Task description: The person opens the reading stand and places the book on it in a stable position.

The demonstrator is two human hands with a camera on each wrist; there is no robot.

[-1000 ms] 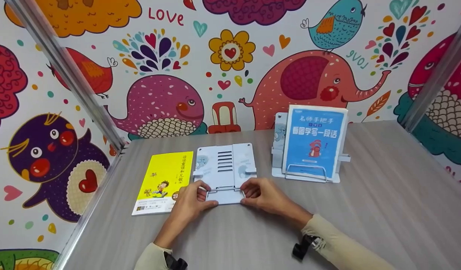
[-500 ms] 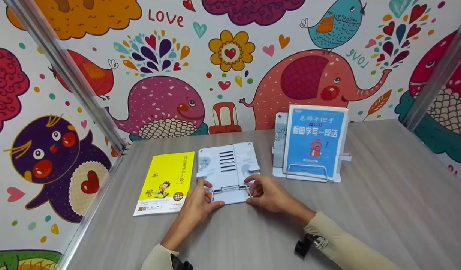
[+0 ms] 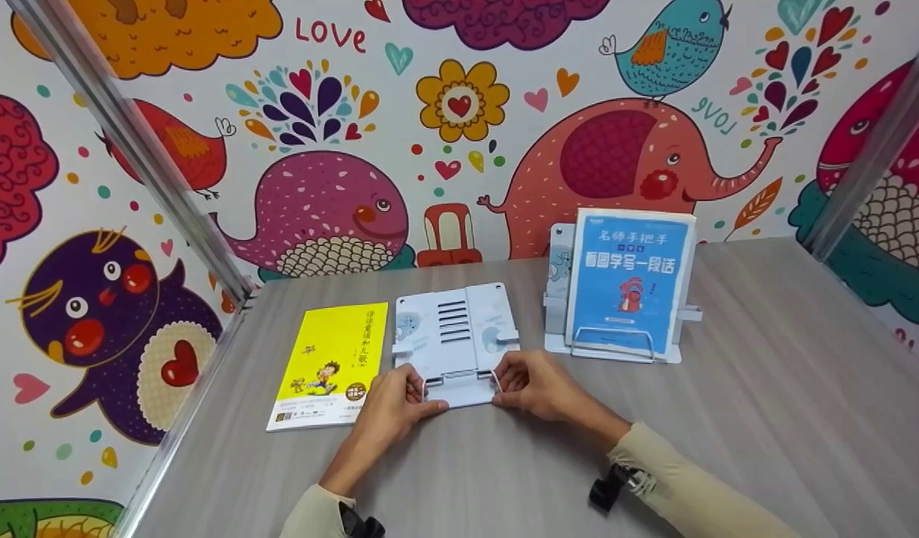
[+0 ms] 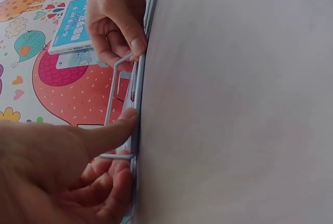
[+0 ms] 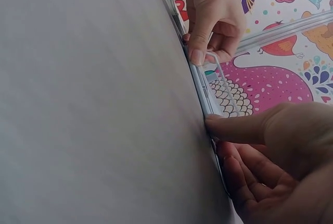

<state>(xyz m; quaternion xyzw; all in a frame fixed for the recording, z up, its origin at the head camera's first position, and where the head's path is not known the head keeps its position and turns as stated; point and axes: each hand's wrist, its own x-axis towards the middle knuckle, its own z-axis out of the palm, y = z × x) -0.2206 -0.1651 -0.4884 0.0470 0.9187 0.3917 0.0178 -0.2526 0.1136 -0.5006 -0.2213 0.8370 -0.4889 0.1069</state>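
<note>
A pale grey-white book stand (image 3: 422, 355) with slots and side clips lies low on the table in the head view. My left hand (image 3: 388, 400) pinches the left side of its lower plate, thumb on the front edge and fingers curled beneath the wire page holder. On the opposite side, my right hand (image 3: 538, 385) grips the plate's right corner in the same way. The wire page holder (image 4: 111, 96) rises off the plate in the left wrist view, between both hands. Fingers partly hide the wire's ends in the head view.
A yellow book (image 3: 332, 359) lies flat just left of the stand, close to my left hand. Behind to the right, a second stand (image 3: 557, 317) holds a blue book (image 3: 631, 280) upright. A patterned wall (image 3: 459, 172) closes off the grey wooden table (image 3: 504, 471) at the back.
The stand's lower end has shifted slightly right, both hands with it. The fingers of both hands have curled in closer around the wire page holder. Both books stay put.
</note>
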